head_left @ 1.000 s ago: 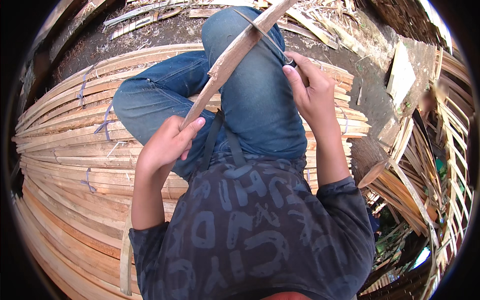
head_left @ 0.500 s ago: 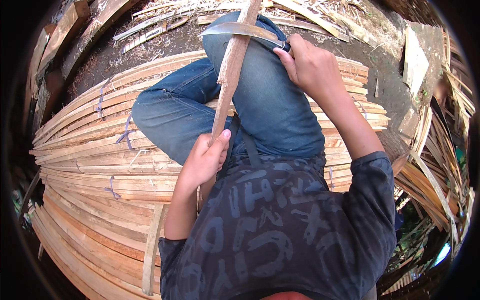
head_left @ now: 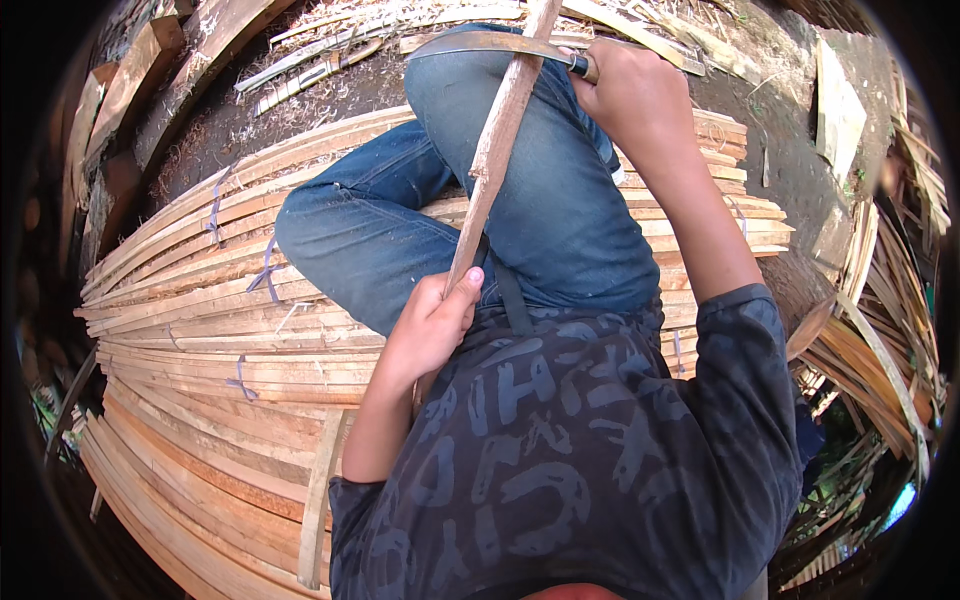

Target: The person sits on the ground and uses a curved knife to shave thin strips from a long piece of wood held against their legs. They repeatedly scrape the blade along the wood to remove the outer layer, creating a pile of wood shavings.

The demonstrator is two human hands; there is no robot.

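Note:
My left hand (head_left: 437,318) is closed round the near end of a long, rough wooden stick (head_left: 492,165). The stick slants up and away to the right, passing over my raised knee in blue jeans (head_left: 560,200). My right hand (head_left: 640,105) grips the dark handle of a curved knife (head_left: 490,43). Its blade lies across the stick near the far end, with the tip pointing left above the knee. The stick's far end runs out of the top of the view.
Bundles of sawn wooden strips (head_left: 190,310) tied with purple string lie beneath and beside my legs. Thick timbers (head_left: 150,90) stand at the far left. Loose slats (head_left: 330,65) and shavings cover the ground ahead. Further thin strips (head_left: 890,340) are piled at the right.
My right hand and the knife have shifted slightly away from me along the stick. The stick leans a little more to the right. My left hand keeps its grip.

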